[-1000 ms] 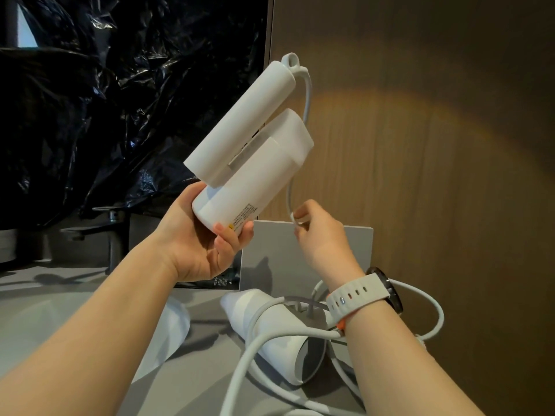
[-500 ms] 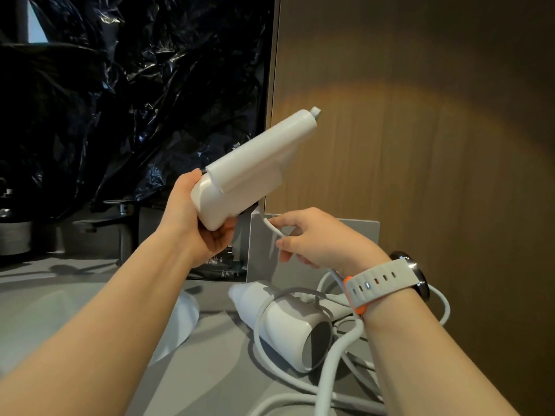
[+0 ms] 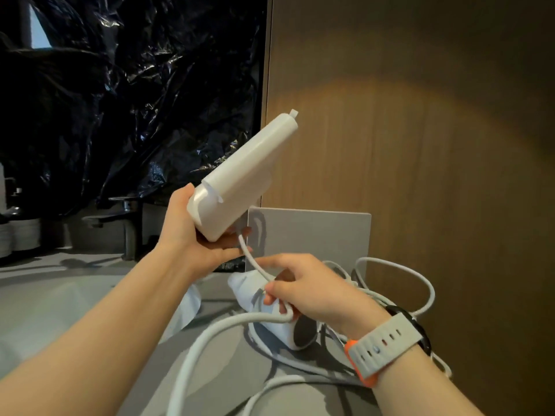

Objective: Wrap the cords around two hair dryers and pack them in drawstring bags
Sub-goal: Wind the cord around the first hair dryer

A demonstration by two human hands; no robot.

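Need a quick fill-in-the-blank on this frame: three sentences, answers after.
1. The left hand holds up the folded hair dryer; the right hand pinches its ___.
2. The second hair dryer lies on the ___.
3. The wristwatch sits on the ___ wrist.

Missing words: cord; counter; right.

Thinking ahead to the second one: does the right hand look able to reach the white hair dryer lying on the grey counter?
Probably yes: the right hand hangs just over the white hair dryer, nothing between them. But it pinches a thin white cord, so it must let go first.
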